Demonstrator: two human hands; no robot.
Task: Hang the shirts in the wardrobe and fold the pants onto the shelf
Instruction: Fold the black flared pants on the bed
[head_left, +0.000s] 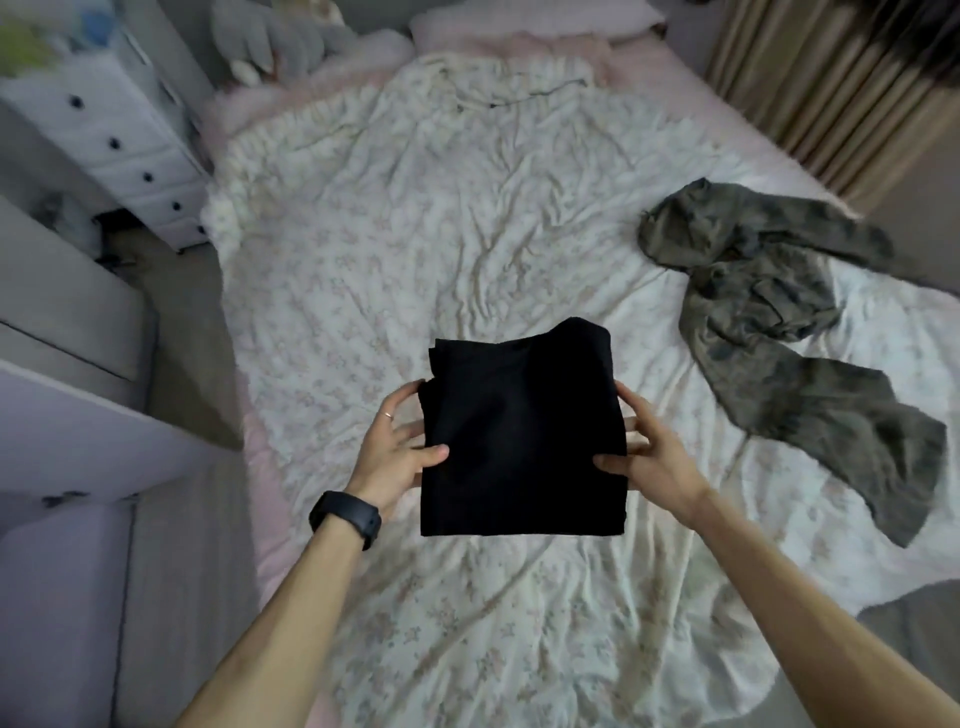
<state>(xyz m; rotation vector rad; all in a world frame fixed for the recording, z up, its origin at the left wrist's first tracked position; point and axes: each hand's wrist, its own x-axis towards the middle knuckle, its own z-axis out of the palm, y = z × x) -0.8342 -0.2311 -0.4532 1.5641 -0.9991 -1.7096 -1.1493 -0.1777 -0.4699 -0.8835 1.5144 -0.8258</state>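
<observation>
Above bed (467, 208): both hands gripping folded black pants (519, 436)

Nothing here can be read from where I stand: no words, brand marks or numbers show on the black pants (522, 441), the camouflage garment (779, 322), the wristband (347, 517) or the white drawers (130, 140).

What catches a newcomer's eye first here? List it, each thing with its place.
The folded black garment stands out against the pale floral bedspread, gripped at its sides by the left hand and the right hand, centre foreground. To its right a crumpled camouflage garment sprawls on the bedspread. A white drawer unit with dark knobs stands at the upper left.
</observation>
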